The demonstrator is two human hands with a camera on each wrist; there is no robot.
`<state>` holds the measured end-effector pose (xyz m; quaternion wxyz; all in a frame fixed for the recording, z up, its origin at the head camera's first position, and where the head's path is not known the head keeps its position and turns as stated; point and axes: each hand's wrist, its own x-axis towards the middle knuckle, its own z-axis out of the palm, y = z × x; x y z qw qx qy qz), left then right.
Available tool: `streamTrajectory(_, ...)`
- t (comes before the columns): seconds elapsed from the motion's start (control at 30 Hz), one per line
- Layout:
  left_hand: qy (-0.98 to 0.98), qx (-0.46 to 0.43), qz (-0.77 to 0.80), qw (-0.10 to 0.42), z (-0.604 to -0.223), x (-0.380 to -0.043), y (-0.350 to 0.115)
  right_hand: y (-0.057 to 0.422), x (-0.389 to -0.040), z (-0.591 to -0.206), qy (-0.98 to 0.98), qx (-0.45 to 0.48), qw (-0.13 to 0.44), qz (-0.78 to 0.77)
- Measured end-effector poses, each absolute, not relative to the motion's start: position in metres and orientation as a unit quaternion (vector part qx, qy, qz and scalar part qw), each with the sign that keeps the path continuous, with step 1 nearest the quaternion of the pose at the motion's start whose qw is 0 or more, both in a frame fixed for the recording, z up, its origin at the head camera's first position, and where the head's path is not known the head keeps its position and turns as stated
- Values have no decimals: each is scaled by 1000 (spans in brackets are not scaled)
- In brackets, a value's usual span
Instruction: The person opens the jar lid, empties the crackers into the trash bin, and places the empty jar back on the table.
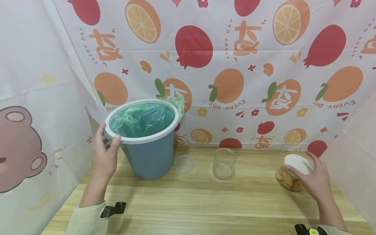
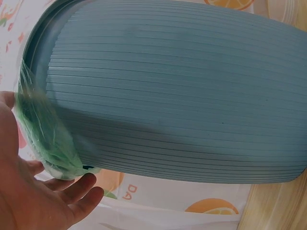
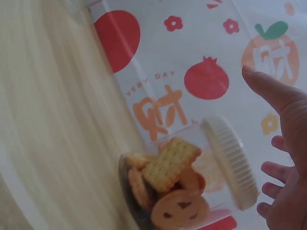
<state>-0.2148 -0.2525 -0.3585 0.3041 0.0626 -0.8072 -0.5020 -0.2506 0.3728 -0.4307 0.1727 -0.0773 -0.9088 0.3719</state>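
Note:
My left hand [image 1: 104, 156] is at the near left side of a blue-grey trash bin [image 1: 151, 155], thumb and finger tips spread along its white rim [image 1: 141, 140]. In the left wrist view, its loosely bent fingers [image 2: 79, 191] lie beside the green plastic bag [image 2: 45, 129] folded over the rim. The bag also lines the bin's inside. Over at the right, my right hand [image 1: 317, 178] spreads around the white lid [image 1: 298, 164] of a clear jar of biscuits [image 1: 286, 179]. From the right wrist, thumb and fingers stand apart from the ribbed lid [image 3: 232, 163]; several biscuits [image 3: 172, 177] lie inside.
An uncovered clear jar [image 1: 224, 164] stands mid-table, and a round translucent lid [image 1: 183, 164] lies between it and the bin. Behind the wooden table [image 1: 205, 205] hangs a fruit-print cloth [image 1: 199, 78]; pale cloth screens [image 1: 26, 78] close both sides.

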Motion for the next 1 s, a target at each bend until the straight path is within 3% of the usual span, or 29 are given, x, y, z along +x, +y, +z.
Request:
streamTrajectory(0.5, -811, 62, -497, 303, -358, -214, -252, 383, -262, -460, -892, -72, 191, 403)
streamTrajectory(1.0, -812, 68, -494, 303, -358, -215, -253, 388, -263, -470, -883, -74, 161, 435)
